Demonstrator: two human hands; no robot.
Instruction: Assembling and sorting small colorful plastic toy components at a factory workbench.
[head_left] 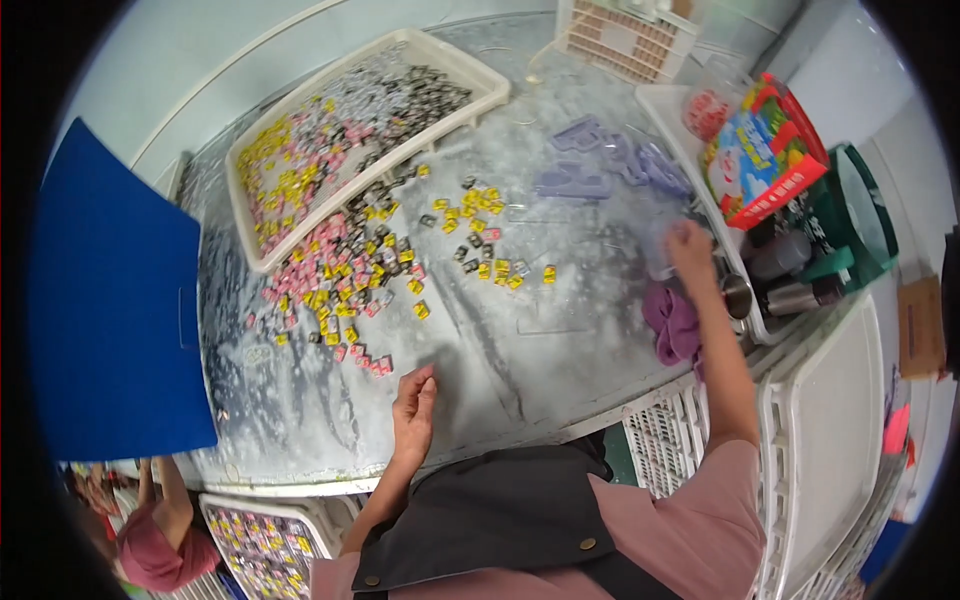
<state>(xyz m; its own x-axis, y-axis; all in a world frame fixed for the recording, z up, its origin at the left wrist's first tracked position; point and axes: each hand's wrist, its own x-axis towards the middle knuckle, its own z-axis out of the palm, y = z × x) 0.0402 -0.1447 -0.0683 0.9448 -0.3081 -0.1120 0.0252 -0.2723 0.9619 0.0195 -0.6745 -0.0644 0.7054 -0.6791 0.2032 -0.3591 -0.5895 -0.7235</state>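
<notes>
My left hand (pixel 414 405) hovers over the near part of the metal table, its fingers curled together. Whether anything small sits in them is hidden. Just beyond it lies a loose pile of small pink, yellow and black wrapped pieces (pixel 335 270). A smaller group of yellow and dark pieces (pixel 470 208) is spread further right. My right hand (pixel 690 250) reaches out to the right side, blurred, beside a translucent plastic piece (pixel 658 240). Its grip does not show clearly. Several pale purple plastic holders (pixel 580 165) lie just past it, and a darker purple cloth (pixel 672 322) lies nearer me.
A large cream tray (pixel 490 92) of sorted pieces stands at the back left. On the right, a white tray (pixel 655 95) holds a colourful bag (pixel 760 150) and metal cups. A blue board (pixel 125 310) rises at the left. Another person (pixel 165 540) is at lower left, near a filled tray.
</notes>
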